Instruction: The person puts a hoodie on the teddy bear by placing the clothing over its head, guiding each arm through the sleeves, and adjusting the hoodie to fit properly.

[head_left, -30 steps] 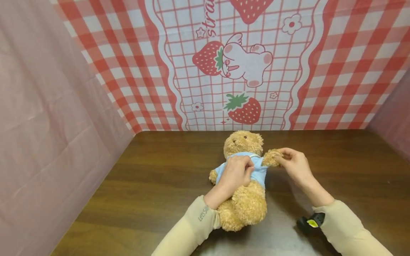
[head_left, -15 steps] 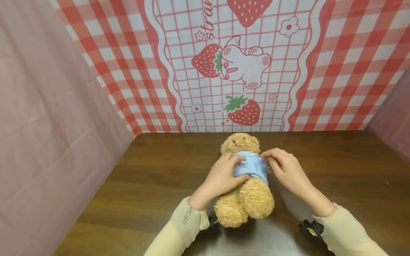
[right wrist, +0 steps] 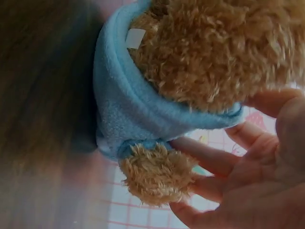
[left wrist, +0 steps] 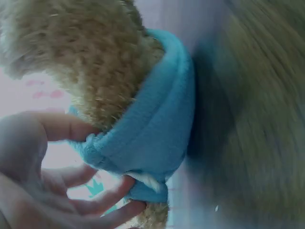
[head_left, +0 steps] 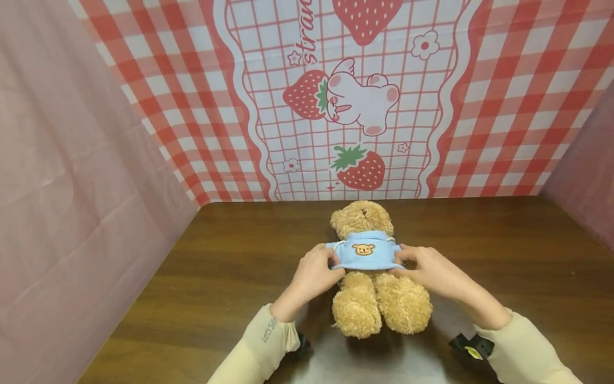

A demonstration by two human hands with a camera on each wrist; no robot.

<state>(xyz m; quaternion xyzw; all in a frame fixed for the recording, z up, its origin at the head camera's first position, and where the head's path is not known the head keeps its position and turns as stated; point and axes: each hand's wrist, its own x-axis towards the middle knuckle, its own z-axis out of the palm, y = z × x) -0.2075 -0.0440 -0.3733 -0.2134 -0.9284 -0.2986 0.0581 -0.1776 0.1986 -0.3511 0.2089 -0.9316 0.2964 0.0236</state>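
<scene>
A light-brown teddy bear [head_left: 357, 306] lies on its back on the table, head toward the far edge. It wears a light-blue hoodie [head_left: 379, 260] with a small bear face on the chest. My left hand [head_left: 314, 273] grips the hoodie's lower left side; in the left wrist view its thumb presses the hem and the fingers reach toward the white drawstring [left wrist: 145, 180]. On the other side my right hand [head_left: 431, 273] holds the lower right side between thumb and fingers. The right wrist view shows the bear's furry arm [right wrist: 157, 174] against those fingers.
The dark wooden table [head_left: 230, 261] extends around the bear. Behind it hangs a red-and-white checked cloth [head_left: 230, 106] with strawberry prints. Pale pink curtains [head_left: 86, 160] close off the sides. A black wrist device [head_left: 472, 346] sits under the right sleeve.
The bear has turned to lie straight, its hoodie front now showing. My right hand has left the bear's arm for the hoodie's right side; my left hand has shifted from the chest to the left side.
</scene>
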